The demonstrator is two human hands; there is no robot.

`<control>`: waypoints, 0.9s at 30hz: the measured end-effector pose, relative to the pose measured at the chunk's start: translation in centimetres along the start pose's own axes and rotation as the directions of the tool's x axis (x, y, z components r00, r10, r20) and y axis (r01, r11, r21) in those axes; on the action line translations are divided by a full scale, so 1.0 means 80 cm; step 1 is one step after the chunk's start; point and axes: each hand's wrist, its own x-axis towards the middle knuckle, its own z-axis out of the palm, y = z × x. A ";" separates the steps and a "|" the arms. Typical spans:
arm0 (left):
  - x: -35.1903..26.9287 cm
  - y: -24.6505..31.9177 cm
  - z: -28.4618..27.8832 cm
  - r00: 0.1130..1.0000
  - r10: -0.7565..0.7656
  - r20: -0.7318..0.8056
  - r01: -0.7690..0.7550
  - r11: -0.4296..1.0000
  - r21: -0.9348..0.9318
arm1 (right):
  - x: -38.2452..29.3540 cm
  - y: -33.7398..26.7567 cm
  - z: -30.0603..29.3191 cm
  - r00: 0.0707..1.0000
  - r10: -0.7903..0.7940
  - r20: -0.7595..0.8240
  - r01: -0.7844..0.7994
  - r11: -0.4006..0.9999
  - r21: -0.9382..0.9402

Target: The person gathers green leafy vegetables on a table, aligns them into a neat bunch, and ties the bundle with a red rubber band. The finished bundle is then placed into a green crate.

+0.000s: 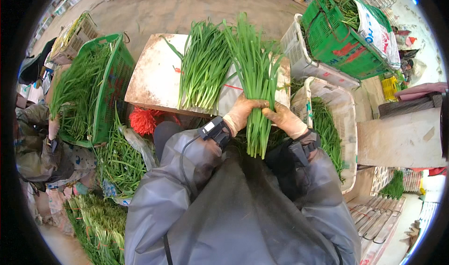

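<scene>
My left hand [243, 112] and my right hand [285, 118], both in thin gloves, grip one bunch of long green leafy stalks [257, 79] from either side, near its pale lower ends. The bunch points away from me, its leaves over the right part of a worn board-topped table [158, 68]. To its left, a second pile of the same greens [205, 68] lies on the board. Between the two, a red strip [233, 86] crosses a pale grey surface. A bundle of red ties [145, 120] hangs below the table's near edge.
A green crate of greens [114, 79] stands left, beside a co-worker's arm [53, 128]. Loose greens [122, 163] fill a bag at lower left, near tied bunches [101, 230]. At right are a white crate [350, 131] with greens and a green crate [336, 40] stacked on a white one.
</scene>
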 end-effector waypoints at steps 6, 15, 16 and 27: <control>-0.002 -0.003 0.003 0.997 0.045 -0.070 -0.042 0.998 0.042 | 0.025 0.005 0.015 1.000 -0.024 -0.020 0.024 1.000 -0.012; -0.008 0.016 0.005 0.978 -0.101 0.183 0.141 0.966 -0.218 | 0.008 0.019 -0.010 0.994 0.066 0.086 -0.097 0.886 0.453; -0.008 0.014 0.005 0.972 -0.088 0.219 0.145 0.956 -0.257 | 0.005 0.020 -0.009 0.994 -0.004 0.105 -0.048 0.874 0.483; -0.007 0.019 0.006 0.996 -0.087 0.027 0.090 0.986 -0.142 | -0.004 -0.030 -0.009 0.985 -0.072 -0.156 -0.008 0.888 -0.460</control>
